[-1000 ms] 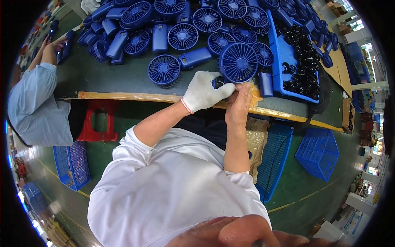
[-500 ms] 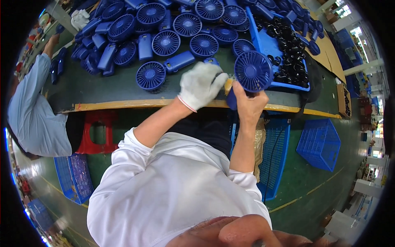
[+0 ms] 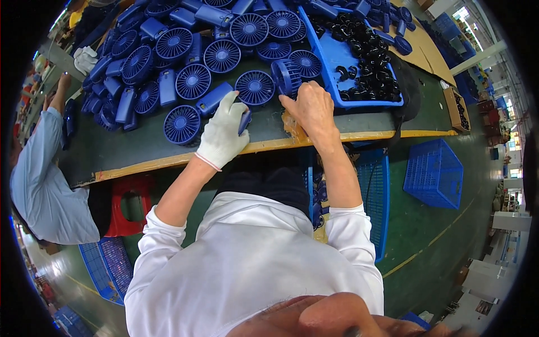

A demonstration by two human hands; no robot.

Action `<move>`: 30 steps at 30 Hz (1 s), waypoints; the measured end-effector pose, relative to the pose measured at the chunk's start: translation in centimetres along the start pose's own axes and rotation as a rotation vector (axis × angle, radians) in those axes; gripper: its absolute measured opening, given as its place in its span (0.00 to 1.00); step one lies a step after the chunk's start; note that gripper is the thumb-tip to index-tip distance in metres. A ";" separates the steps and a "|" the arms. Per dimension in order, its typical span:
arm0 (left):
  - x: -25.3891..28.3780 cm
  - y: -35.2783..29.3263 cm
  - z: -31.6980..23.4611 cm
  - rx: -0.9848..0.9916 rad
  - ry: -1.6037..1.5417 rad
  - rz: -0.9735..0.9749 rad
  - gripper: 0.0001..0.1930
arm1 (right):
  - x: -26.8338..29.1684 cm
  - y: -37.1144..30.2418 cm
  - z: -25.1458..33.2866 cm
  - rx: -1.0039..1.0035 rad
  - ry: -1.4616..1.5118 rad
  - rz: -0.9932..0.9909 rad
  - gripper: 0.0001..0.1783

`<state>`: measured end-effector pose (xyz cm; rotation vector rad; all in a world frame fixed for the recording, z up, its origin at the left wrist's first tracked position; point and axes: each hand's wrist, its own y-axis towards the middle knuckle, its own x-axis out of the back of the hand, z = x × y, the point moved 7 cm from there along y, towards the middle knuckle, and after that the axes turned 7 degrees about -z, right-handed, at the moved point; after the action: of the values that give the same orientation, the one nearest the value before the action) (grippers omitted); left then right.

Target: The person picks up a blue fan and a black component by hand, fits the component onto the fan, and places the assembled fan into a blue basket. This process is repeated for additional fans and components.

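Observation:
My left hand (image 3: 222,128), in a white glove, is closed at the front edge of the workbench. A blue handle piece (image 3: 245,122) shows between its thumb and fingers; whether it joins the fan head (image 3: 255,87) just beyond, I cannot tell. My bare right hand (image 3: 313,109) grips a blue handheld fan (image 3: 286,77) whose round grille is turned edge-on. That fan's handle is hidden by the hand. Another fan (image 3: 182,124) lies left of the glove, and a blue fan handle (image 3: 214,99) lies just beyond it.
A large pile of blue handheld fans (image 3: 174,44) covers the bench's far left. To the right stands a blue tray (image 3: 351,103) of black curved parts (image 3: 373,62). Brownish film (image 3: 293,128) sits at the bench edge. Blue crates (image 3: 433,173), a red stool (image 3: 120,208) and a co-worker's sleeve (image 3: 42,151) are nearby.
My right hand has moved the fan away from me and turned its grille from face-on to edge-on. My left hand has shifted left, away from the right, and now has a blue handle piece.

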<state>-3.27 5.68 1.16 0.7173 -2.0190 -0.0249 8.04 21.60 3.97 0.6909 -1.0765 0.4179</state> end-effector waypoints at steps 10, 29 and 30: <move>0.8 0.8 0.4 -0.064 0.117 0.045 0.28 | 0.4 1.2 0.2 0.101 -0.184 -0.168 0.25; -0.1 -1.3 -1.5 -0.368 0.180 -0.046 0.32 | -1.5 12.7 -19.3 0.258 -0.171 -0.188 0.14; -0.2 -1.6 -1.7 -0.360 0.207 -0.021 0.32 | -1.0 12.8 -19.2 0.227 -0.131 -0.191 0.14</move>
<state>-1.11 4.91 1.41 0.4896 -1.7468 -0.3069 12.28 44.15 1.23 1.0251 -1.0841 0.3357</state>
